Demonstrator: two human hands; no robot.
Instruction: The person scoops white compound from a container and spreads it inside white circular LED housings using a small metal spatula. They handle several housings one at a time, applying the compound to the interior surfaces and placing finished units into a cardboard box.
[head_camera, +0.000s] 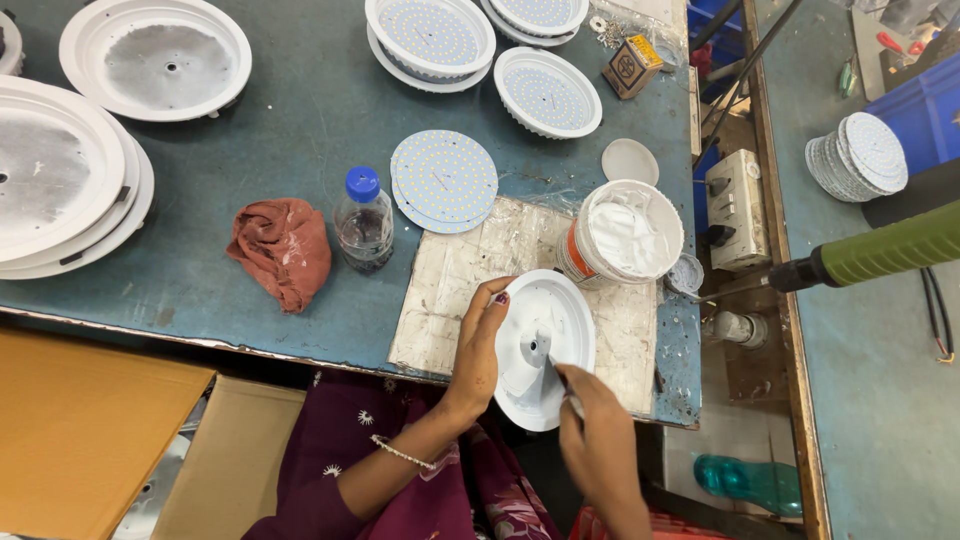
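White lamp housing (543, 345) on worn board (470, 290), just in front of open paste tub (620, 235). Left hand (480, 350) fingers curled on housing rim, steadying it. Right hand (600, 440) fingers pinched on thin applicator (562, 385), tip at housing centre, likely spreading paste. Water bottle (364, 218) left of tub.

Matt white housing over a worn, paint-smeared board

The lamp housing (540, 345) looked smooth matt white; the board (470, 300) at the table's (300, 130) near edge was rough and scuffed; the cloth (283, 250) was crumpled, the bottle (363, 222) clear glossy plastic.
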